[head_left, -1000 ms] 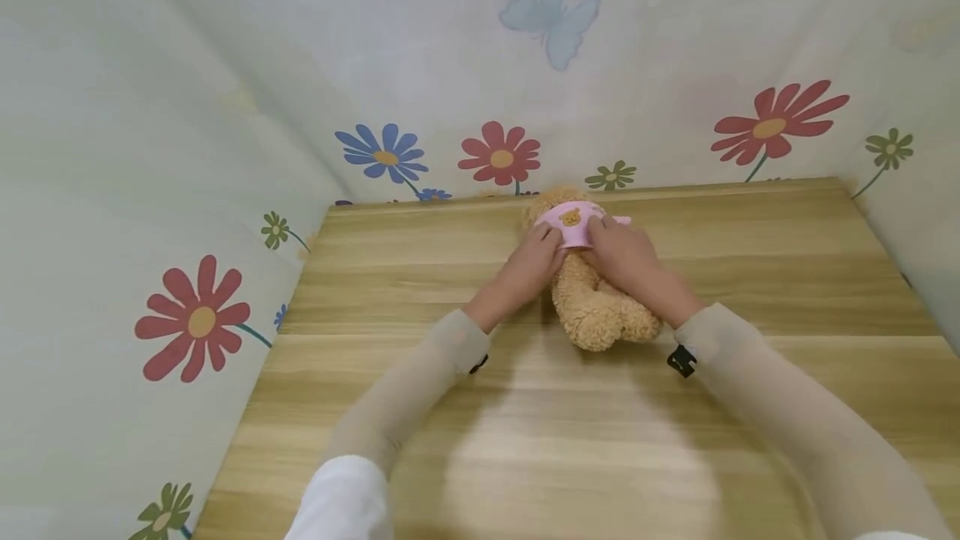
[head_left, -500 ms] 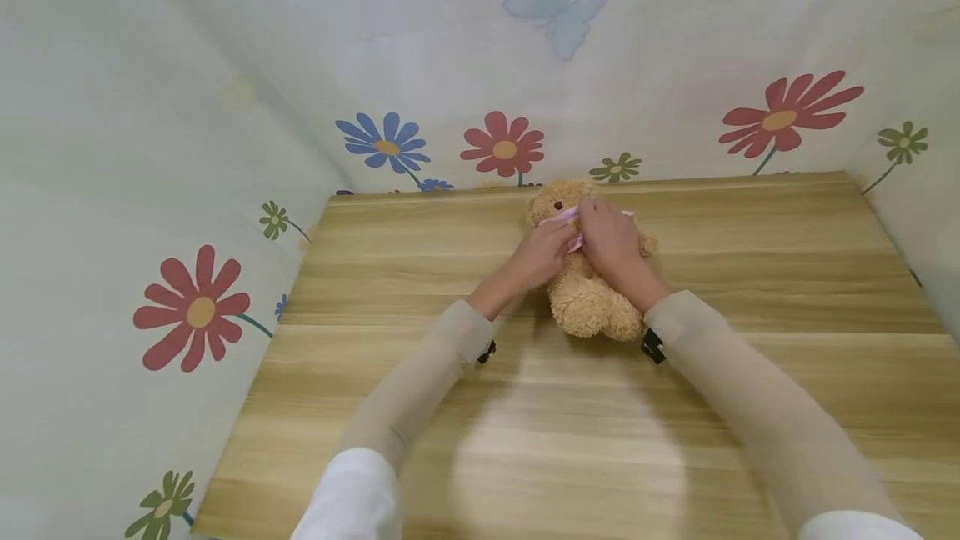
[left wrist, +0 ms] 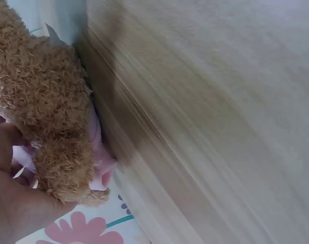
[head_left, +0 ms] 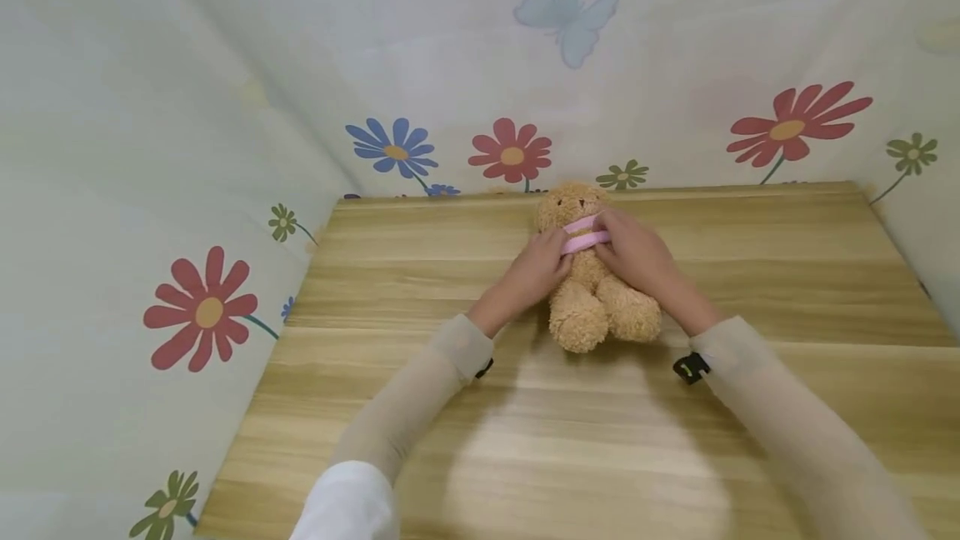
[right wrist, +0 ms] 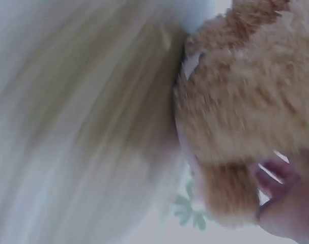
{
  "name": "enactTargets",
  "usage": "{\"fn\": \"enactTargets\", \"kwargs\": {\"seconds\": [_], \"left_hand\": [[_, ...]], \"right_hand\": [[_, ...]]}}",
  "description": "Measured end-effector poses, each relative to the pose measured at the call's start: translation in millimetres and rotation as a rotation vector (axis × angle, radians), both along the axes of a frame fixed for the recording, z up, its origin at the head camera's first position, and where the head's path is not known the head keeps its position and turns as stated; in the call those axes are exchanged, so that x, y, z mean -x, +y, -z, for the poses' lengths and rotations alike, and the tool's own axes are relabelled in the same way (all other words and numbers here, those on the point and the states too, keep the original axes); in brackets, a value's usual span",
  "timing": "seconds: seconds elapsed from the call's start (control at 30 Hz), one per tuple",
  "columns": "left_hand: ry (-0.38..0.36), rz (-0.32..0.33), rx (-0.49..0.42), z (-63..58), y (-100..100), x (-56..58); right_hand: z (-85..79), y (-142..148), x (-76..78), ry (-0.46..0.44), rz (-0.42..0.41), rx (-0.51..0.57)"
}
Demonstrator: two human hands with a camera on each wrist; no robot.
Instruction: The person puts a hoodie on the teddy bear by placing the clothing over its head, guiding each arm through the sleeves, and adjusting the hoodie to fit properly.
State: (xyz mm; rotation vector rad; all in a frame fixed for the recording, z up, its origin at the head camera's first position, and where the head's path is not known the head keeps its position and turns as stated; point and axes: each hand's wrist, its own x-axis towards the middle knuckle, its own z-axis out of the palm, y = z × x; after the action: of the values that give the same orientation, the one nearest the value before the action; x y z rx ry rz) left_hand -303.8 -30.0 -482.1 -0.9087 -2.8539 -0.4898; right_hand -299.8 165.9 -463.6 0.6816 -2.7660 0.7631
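Note:
A tan plush teddy bear [head_left: 577, 319] lies on its back at the table's far edge, legs toward me. Bunched across its chest is a small pink top [head_left: 585, 246], with a thin yellowish band showing in the fold. My left hand [head_left: 536, 267] pinches the top's left side, while my right hand [head_left: 639, 255] grips the right side. In the left wrist view, pink fabric [left wrist: 99, 157] also shows behind the bear's back, and an arm of the bear [left wrist: 65, 170] lies by the left thumb. The right wrist view has the fur [right wrist: 246, 107] beside the right fingers, blurred.
The wood-grain table [head_left: 585, 440] stretches out on both sides and in front of the bear. A pale wall sheet [head_left: 420, 40] printed with flowers and a butterfly stands right behind the far edge and along the left and right sides.
The pink top has come down off the bear's face to its chest, so the eyes and nose show. My right hand has shifted to the right side of the top.

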Motion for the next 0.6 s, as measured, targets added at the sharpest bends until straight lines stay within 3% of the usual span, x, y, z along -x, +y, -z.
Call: {"fn": "enactTargets", "kwargs": {"seconds": [0.17,0.23,0.37,0.47,0.6], "left_hand": [[0.069,0.013,-0.003,4.6,-5.2,1.1],[0.093,0.037,0.027,5.4,-8.5,3.9],[0.164,0.052,0.086,10.5,-15.4,7.7],[0.236,0.011,0.092,11.9,-12.3,5.5],[0.308,-0.035,0.099,14.1,-8.2,-3.0]], "right_hand": [[-4.6,24.7,-5.4,-0.101,-0.122,-0.045],[-4.5,30.2,-2.0,-0.086,-0.156,-0.062],[2.1,27.6,8.0,-0.009,-0.193,-0.105],[12.7,26.5,13.7,0.127,-0.203,-0.127],[27.9,27.9,8.9,0.309,-0.125,-0.201]]}}
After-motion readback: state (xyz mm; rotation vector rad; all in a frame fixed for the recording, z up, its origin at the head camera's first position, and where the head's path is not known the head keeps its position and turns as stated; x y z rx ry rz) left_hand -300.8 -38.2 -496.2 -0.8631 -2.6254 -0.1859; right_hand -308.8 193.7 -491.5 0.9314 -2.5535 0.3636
